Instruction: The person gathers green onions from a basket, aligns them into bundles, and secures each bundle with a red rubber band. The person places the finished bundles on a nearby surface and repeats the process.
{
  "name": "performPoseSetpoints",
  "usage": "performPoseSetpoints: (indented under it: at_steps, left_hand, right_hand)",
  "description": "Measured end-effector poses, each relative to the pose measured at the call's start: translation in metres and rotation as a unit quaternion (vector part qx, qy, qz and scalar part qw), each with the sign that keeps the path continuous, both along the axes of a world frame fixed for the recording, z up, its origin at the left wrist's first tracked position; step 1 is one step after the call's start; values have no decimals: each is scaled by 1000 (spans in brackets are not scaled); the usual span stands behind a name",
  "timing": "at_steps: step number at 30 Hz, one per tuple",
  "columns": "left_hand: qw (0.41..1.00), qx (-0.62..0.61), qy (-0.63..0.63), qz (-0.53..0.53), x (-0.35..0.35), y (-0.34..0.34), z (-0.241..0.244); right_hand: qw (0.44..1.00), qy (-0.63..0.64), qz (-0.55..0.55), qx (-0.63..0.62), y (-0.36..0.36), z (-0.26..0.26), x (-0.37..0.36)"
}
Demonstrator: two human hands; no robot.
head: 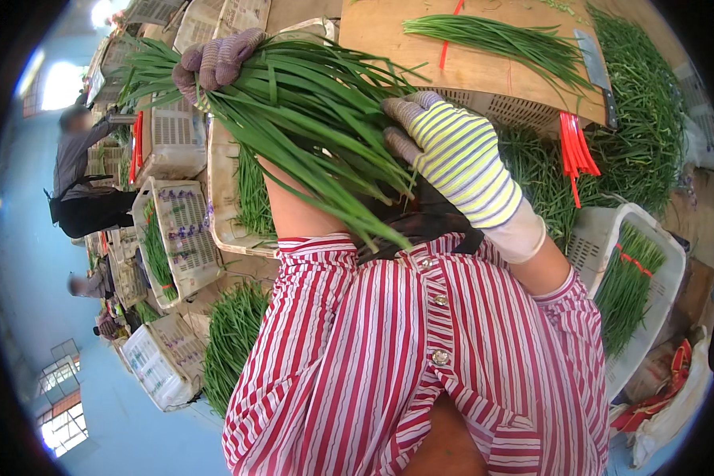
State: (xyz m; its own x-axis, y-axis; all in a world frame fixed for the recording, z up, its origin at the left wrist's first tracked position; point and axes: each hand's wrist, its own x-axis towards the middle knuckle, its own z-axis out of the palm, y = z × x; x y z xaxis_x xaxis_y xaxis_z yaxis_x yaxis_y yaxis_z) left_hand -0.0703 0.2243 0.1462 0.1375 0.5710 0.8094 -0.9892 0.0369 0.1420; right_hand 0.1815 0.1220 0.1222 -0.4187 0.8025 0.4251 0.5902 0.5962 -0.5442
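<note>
My left hand (219, 64), in a mauve-grey coated knit glove, is closed around a large loose bunch of long green leaves (309, 113), apparently garlic chives. The bunch slants across my front, its lower ends hanging near my striped shirt. At its right edge is my right hand (458, 154), in a yellow-striped glove with grey coated fingertips. Thumb and fingers are bent towards the leaves; whether they pinch any is unclear. Just beyond, a smaller bunch of leaves (500, 44) lies on a wooden board (381, 59), across a red tie strip (444, 53).
Red strips (574, 149) hang from the board's edge, beside a metal plate (592, 59). Heaped leaves (636, 119) lie at right. A crate (616, 238) there holds a tied bundle (630, 279). Left are more crates (193, 238) and a person (83, 160) standing.
</note>
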Motion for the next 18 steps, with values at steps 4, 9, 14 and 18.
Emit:
performPoseSetpoints:
  at_steps: [4,9,14,18]
  left_hand:
    - [1000,-5,2,-2,-1,10,-6]
    - [994,-83,-18,72,-1,-16,11]
    - [998,-58,-31,-5,0,0,-2]
    - [1000,-24,0,-4,-2,11,-10]
  right_hand:
    - [998,32,-55,30,2,-7,-1]
    - [936,310,18,-167,1,-4,3]
    - [995,85,37,-43,5,3,8]
    - [1000,-3,-18,19,3,3,5]
